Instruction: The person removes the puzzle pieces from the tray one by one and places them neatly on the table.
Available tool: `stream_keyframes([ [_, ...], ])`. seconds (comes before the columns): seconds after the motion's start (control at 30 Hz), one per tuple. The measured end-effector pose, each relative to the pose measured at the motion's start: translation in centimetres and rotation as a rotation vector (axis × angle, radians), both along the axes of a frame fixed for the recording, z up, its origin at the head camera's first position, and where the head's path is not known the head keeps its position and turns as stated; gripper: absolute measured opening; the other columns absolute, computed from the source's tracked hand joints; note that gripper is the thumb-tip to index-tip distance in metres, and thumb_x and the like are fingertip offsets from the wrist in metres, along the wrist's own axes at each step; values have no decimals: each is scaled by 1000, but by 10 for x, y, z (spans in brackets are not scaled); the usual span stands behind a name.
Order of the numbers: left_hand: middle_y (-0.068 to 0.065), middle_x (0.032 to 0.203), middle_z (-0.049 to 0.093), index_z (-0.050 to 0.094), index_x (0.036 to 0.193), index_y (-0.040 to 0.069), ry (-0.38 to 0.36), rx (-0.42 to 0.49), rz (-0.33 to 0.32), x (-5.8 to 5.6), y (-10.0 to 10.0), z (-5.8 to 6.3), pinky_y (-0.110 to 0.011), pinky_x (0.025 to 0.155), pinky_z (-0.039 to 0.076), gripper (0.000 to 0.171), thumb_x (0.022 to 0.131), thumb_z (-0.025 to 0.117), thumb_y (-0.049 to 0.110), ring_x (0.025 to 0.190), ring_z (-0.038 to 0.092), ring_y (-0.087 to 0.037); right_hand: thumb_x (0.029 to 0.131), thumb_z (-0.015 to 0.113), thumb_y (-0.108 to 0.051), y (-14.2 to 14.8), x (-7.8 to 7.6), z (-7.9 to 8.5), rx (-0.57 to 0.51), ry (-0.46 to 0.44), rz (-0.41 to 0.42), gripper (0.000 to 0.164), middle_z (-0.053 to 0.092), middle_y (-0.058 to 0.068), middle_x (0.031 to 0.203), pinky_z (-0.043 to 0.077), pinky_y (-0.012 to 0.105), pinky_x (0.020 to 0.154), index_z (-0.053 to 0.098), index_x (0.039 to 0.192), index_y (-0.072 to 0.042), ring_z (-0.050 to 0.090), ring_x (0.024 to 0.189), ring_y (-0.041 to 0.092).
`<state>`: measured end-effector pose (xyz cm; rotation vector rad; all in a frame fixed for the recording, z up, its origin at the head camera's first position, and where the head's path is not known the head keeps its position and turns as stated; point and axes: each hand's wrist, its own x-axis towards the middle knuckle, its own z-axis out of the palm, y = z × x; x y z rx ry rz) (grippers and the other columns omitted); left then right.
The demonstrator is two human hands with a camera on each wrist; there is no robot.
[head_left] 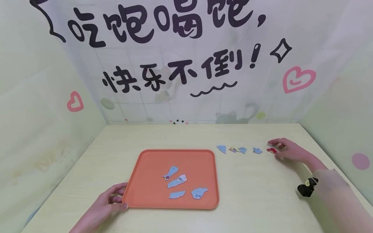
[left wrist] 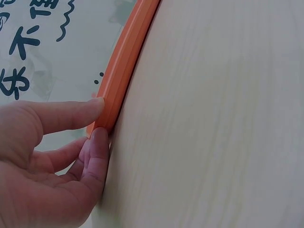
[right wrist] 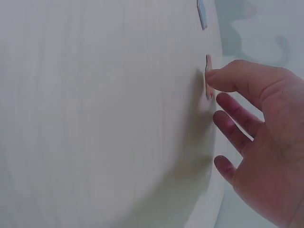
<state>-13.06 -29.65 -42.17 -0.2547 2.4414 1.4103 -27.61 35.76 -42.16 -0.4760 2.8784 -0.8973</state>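
Observation:
My left hand [head_left: 106,202] holds the near left corner of an orange tray [head_left: 175,153], thumb and fingers on its rim [left wrist: 124,64]. Several torn-looking, light-blue printed pieces lie on the tray, among them a fish-shaped one [head_left: 199,193]. To the right, my right hand [head_left: 291,152] is over a small red piece [head_left: 272,150] on the table. In the right wrist view its thumb touches that piece [right wrist: 208,90], while the other visible fingers are spread and loosely bent. Left of it, in a row, lie a blue piece [head_left: 257,150], a multicoloured piece [head_left: 237,149] and a blue triangular piece [head_left: 221,149].
The pale wooden table [head_left: 247,194] is bounded by a printed cloth wall [head_left: 186,106] at the back and further walls at both sides. A black object [head_left: 307,187] shows by the right sleeve [head_left: 335,191].

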Motion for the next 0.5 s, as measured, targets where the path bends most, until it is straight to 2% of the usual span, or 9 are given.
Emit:
stream_keyframes([
  [0.17,-12,129,47,35,151,4,0,2,4,0,0,0,-28,79,44,80,81,75,5,101,52,-18,87,72,-17,-16,-2,11,62,57,-15,56,49,27,138,42,59,91,53,138,-3,52,117,44],
  [0.33,-12,128,48,35,151,4,7,8,-5,1,0,-1,-29,80,44,80,81,75,6,101,52,-18,88,69,-15,-35,-5,21,115,86,1,54,49,22,141,39,65,91,53,140,-10,52,122,43],
  [0.5,-12,128,47,35,151,5,8,11,-11,1,-1,-1,-29,80,43,80,82,75,7,101,52,-18,87,70,-14,-60,-5,29,107,152,56,53,53,20,140,31,69,91,55,137,-11,51,122,43],
])
